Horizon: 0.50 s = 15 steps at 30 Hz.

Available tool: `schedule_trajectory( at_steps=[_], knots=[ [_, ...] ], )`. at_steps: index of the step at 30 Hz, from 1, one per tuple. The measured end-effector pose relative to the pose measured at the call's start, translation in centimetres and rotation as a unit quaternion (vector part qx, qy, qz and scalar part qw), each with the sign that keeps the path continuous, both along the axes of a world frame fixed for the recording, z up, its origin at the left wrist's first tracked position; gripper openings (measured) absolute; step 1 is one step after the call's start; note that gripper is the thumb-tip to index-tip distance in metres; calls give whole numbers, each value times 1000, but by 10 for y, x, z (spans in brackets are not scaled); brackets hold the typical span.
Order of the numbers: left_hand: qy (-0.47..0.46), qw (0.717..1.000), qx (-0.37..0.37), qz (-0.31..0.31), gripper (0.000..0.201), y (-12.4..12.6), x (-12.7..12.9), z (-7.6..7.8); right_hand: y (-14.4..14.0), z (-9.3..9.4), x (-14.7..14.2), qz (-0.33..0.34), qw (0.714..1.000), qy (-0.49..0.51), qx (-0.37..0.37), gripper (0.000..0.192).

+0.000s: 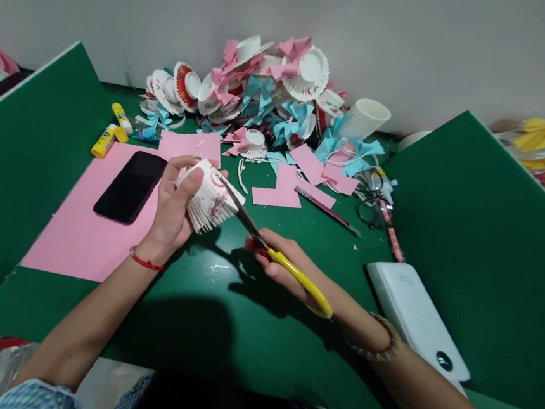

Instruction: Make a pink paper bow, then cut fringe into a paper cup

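two bare hands work over a green table (208, 337). the left hand (172, 207) is curled around a white paper cup (210, 200), thumb across its top and fingers behind it — the cup is held up off the table, just right of a large pink paper sheet (75, 234). its wall is already slit into many narrow strips that fan downward, and a red printed mark shows near its rim; no writing on it can be read. the right hand (282, 267) grips yellow-handled scissors (261, 237), fingers closed through the handle loops. the blades run up and left to the cup and look nearly closed, tips touching the cup's rim area.

a black phone (130, 186) lies screen up on the pink sheet. beyond it are two yellow glue sticks (113, 132) with blue and white labels, the print too small to read. against the wall sits a heap of cut cups and pink and blue paper scraps (263, 97), with a stack of whole white cups (365, 117) lying on its side at the right edge. loose pink paper pieces (293, 177) lie near a dark craft knife (327, 209). black-framed glasses (373, 208) rest just above a white power bank (416, 319) — its small marking is unreadable.
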<state>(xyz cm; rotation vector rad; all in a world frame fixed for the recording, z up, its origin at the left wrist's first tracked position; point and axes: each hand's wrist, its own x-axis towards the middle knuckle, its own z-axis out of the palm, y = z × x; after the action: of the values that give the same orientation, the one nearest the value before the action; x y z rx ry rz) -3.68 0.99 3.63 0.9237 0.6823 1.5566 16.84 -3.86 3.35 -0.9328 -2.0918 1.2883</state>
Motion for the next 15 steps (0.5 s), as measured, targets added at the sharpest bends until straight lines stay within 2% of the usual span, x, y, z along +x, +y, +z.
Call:
schedule_trajectory(
  at_steps=[15],
  knots=[
    [0, 1000, 8, 1, 42, -1, 2, -1, 1, 0, -1, -7, 1000, 11, 25, 58]
  ],
)
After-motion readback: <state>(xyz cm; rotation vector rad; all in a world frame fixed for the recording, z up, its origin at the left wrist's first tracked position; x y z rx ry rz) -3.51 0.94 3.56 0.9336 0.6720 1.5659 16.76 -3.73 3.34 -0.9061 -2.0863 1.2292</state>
